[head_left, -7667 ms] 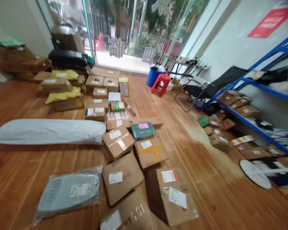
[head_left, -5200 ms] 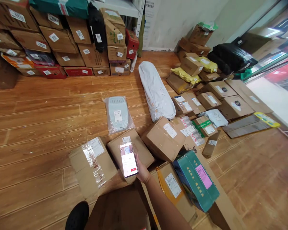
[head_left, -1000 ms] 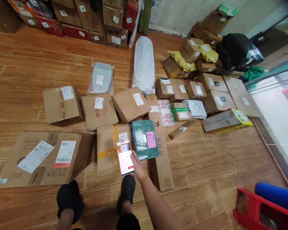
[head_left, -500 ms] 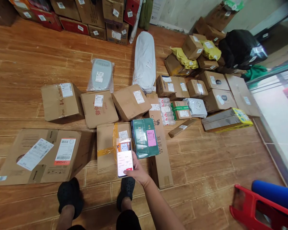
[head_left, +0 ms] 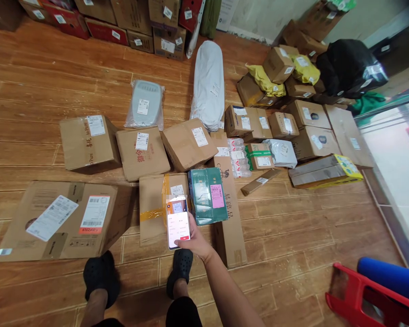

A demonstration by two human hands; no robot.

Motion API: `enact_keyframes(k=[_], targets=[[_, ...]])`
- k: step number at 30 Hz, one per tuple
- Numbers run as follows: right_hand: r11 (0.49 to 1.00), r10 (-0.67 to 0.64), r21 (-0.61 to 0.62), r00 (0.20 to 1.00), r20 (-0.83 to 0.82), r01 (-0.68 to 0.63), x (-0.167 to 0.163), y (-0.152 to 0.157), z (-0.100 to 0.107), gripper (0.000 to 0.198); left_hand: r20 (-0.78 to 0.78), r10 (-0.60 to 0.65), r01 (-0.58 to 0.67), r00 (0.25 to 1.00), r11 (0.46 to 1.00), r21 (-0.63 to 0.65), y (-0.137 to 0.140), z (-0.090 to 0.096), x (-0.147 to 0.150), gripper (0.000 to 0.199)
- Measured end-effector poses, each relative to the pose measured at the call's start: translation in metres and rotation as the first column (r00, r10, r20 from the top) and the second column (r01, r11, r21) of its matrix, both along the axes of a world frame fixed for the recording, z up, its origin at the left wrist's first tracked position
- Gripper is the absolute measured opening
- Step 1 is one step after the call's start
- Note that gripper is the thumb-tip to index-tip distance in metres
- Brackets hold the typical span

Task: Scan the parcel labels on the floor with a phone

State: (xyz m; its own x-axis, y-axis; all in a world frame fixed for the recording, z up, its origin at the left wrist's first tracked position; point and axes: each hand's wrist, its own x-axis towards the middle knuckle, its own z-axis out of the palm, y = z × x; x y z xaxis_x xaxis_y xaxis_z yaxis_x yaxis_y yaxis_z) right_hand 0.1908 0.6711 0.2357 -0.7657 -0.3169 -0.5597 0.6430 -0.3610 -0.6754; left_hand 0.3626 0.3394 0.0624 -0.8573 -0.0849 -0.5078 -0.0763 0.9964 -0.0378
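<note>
My right hand [head_left: 198, 241] holds a smartphone [head_left: 177, 222] upright with its lit screen facing me. The phone hovers over a cardboard box with yellow tape [head_left: 154, 206] and its white label. A dark green box with a pink label [head_left: 207, 195] lies just to the right of the phone. My left hand is out of sight. My two black shoes [head_left: 100, 282] stand on the wooden floor below the phone.
Several labelled parcels cover the floor: a large flat box [head_left: 59, 220] at left, brown boxes [head_left: 141, 152] ahead, a long white bag [head_left: 208, 84], a grey plastic-wrapped item [head_left: 145, 103]. Stacked cartons [head_left: 136, 22] line the far wall. A red stool [head_left: 368, 295] stands at lower right.
Over the last second the phone in my right hand stayed above the yellow-taped box, and the view shifted slightly. Seconds earlier I was turned toward other parts of the room.
</note>
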Motion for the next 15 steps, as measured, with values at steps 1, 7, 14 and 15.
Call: enact_keyframes(k=[1,7,14,15], targets=[[1.0,0.002,0.005,1.0,-0.001,-0.002,-0.001,0.0,0.001,0.081,-0.018,0.009,-0.009,1.0,1.0,-0.004,0.0,-0.001,0.001,0.008],[1.0,0.002,0.006,1.0,0.012,-0.002,-0.006,-0.002,0.003,0.077,-0.002,0.062,-0.062,0.998,0.996,0.06,-0.009,-0.012,0.004,0.01],[1.0,-0.003,0.0,1.0,0.029,0.003,-0.008,-0.003,0.002,0.078,-0.007,0.125,-0.124,0.992,0.989,0.076,-0.007,-0.012,0.003,0.01],[1.0,0.0,-0.003,1.0,0.029,0.0,-0.009,-0.003,0.003,0.076,-0.019,0.128,-0.126,0.992,0.99,0.067,-0.005,-0.009,0.002,0.011]])
